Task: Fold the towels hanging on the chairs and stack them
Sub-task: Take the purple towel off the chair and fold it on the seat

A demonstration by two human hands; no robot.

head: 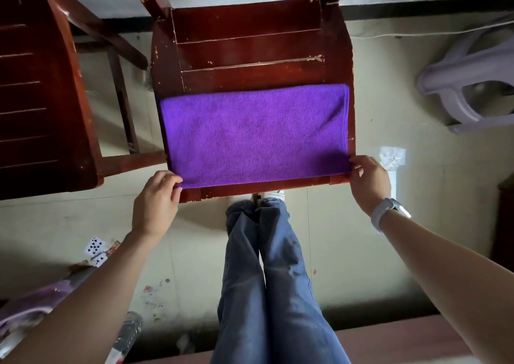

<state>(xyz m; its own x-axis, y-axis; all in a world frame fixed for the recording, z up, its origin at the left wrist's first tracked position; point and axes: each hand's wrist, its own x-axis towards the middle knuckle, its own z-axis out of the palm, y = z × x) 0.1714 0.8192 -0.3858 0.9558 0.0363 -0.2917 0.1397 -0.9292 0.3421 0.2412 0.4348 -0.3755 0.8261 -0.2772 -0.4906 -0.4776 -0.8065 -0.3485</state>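
1. A purple towel [254, 133] lies flat and folded on the seat of a dark red wooden chair [250, 46], covering the near half of the seat up to its front edge.
2. The left hand [154, 202] pinches the towel's near left corner, fingers curled over the edge at the front of the seat.
3. The right hand [368, 181] grips the near right corner in the same way, fingers bent around the cloth; a pale watch [385, 213] sits on that wrist.
4. A second wooden chair [41, 91] stands just to the left, well clear of the towel.
5. Below the seat, the person's legs in blue jeans [267, 274] stand on a pale floor [375, 252].
6. Playing cards [96, 248] lie on the floor at the left, and a lilac plastic stool [467, 85] rests at the right.
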